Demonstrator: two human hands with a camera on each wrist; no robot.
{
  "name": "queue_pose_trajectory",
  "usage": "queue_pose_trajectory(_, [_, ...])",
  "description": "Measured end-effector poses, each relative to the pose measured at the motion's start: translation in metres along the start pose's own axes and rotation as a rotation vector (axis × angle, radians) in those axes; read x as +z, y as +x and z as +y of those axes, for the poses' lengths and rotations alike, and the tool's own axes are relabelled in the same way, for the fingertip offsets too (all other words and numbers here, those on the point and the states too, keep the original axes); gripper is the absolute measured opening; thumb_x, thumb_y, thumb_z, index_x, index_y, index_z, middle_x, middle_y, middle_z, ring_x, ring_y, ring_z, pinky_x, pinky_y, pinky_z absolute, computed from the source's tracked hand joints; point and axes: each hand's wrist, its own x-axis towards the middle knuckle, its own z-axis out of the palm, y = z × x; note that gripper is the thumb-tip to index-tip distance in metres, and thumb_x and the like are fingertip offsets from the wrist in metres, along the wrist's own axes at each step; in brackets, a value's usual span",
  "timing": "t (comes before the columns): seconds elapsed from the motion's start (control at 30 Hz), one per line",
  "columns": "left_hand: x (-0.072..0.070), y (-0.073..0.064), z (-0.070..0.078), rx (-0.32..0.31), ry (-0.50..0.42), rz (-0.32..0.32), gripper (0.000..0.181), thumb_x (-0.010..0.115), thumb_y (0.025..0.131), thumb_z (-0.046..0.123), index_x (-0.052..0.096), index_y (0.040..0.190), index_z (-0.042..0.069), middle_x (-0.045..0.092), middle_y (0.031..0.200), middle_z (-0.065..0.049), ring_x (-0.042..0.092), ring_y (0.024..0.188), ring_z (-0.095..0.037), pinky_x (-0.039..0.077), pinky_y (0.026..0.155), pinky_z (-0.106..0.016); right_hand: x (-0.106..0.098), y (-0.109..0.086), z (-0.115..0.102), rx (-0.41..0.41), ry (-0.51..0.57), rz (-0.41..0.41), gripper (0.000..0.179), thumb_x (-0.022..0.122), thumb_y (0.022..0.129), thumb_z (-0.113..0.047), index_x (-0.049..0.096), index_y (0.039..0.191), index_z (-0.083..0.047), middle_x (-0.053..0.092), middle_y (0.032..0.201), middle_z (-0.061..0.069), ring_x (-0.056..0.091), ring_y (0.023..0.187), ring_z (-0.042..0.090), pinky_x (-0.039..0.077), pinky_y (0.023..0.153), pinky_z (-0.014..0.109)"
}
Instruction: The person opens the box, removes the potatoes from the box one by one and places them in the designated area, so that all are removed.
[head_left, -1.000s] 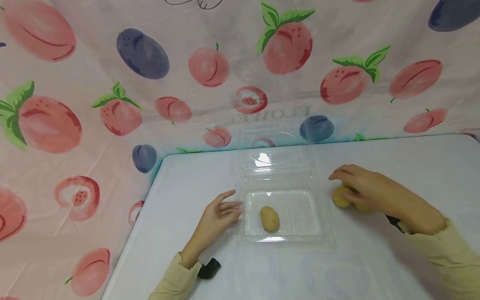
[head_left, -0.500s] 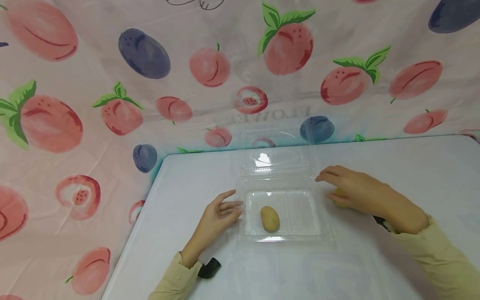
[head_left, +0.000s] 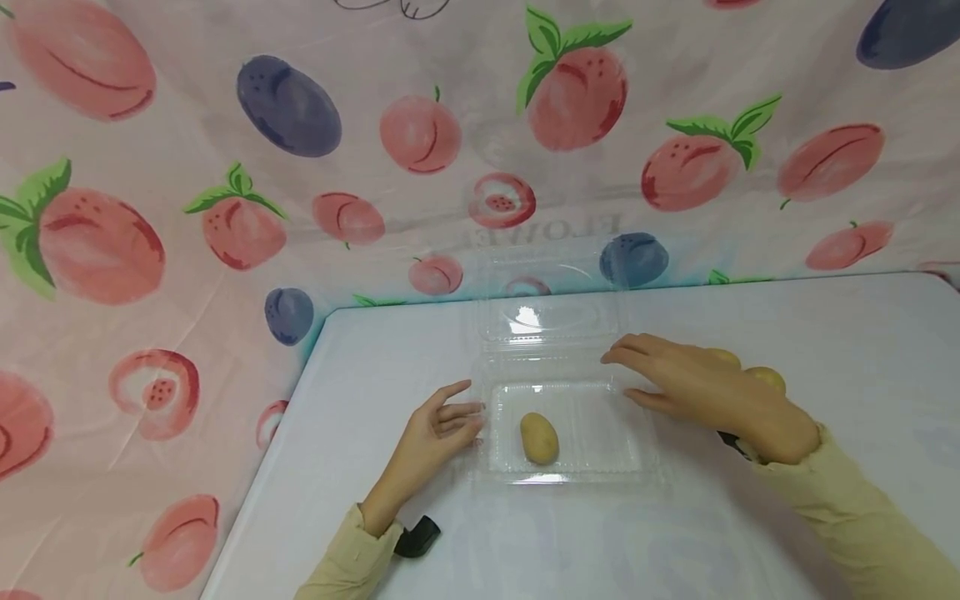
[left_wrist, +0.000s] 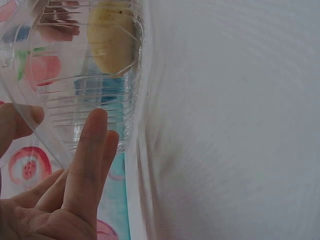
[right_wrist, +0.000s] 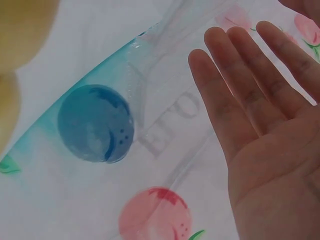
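Note:
A potato [head_left: 540,438] lies in the left part of a clear plastic clamshell box [head_left: 592,477], whose lid [head_left: 551,292] stands raised at the back. My left hand [head_left: 433,433] is at the box's left edge, fingers extended and touching its side. In the left wrist view, those fingers [left_wrist: 87,150] lie along the ribbed wall, with the potato [left_wrist: 112,37] showing through it. My right hand [head_left: 690,383] hovers over the box's right edge. In the right wrist view its fingers [right_wrist: 220,105] are straight and the palm holds nothing.
Behind the right hand, two more potatoes, one farther back [head_left: 723,358] and one nearer the wrist [head_left: 767,381], sit on the white table [head_left: 862,333]. A fruit-print cloth [head_left: 450,83] hangs along the back and left.
My right hand has moved left from over the potatoes to the box's right edge, bringing two potatoes behind it into sight. The left hand and the potato in the box have stayed put.

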Motion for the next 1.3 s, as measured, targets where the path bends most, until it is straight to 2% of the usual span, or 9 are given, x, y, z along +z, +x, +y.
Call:
queue_pose_trajectory(0.17, [-0.001,0.0,0.001,0.001,-0.004,-0.004,0.063,0.07,0.094,0.016,0.04,0.149,0.007,0.062,0.13,-0.022,0.064,0.116,-0.034,0.06,0.086,-0.029,-0.002,0.008,-0.006,-0.022,0.024,-0.012,0.042,0.08,0.084,-0.015,0.064,0.121,-0.008,0.064,0.118,0.007,0.064,0.107,0.024,0.06,0.084,0.04])
queue_pose_trajectory(0.4, [-0.001,0.0,0.0,0.0,-0.011,-0.01,0.063,0.07,0.094,0.015,0.04,0.149,0.007,0.062,0.131,-0.023,0.064,0.116,-0.035,0.06,0.086,-0.029,0.002,0.019,-0.015,-0.032,0.043,-0.042,0.042,0.081,0.084,-0.017,0.064,0.121,-0.008,0.063,0.117,0.006,0.065,0.106,0.022,0.061,0.083,0.037])
queue_pose_trajectory(0.7, [-0.001,0.0,0.0,0.022,-0.004,-0.014,0.064,0.069,0.095,0.017,0.039,0.149,0.004,0.062,0.13,-0.024,0.065,0.115,-0.033,0.06,0.086,-0.029,0.007,0.031,-0.024,-0.094,0.046,-0.015,0.042,0.082,0.082,-0.016,0.063,0.119,-0.009,0.064,0.115,0.005,0.064,0.105,0.021,0.06,0.084,0.035])
queue_pose_trajectory(0.97, [-0.002,0.0,0.0,0.014,0.004,-0.02,0.063,0.069,0.095,0.016,0.039,0.149,0.006,0.061,0.131,-0.024,0.064,0.116,-0.036,0.06,0.086,-0.028,0.011,0.041,-0.031,-0.098,0.108,-0.099,0.042,0.08,0.085,-0.017,0.062,0.122,-0.009,0.064,0.119,0.007,0.064,0.11,0.023,0.059,0.091,0.039])
queue_pose_trajectory(1.3, [-0.003,0.001,-0.001,0.012,-0.019,-0.034,0.064,0.069,0.095,0.014,0.037,0.15,0.005,0.06,0.132,-0.025,0.063,0.116,-0.037,0.06,0.086,-0.028,0.015,0.05,-0.042,-0.117,0.112,-0.144,0.042,0.08,0.085,-0.018,0.062,0.121,-0.006,0.063,0.117,0.008,0.064,0.106,0.022,0.06,0.085,0.037])
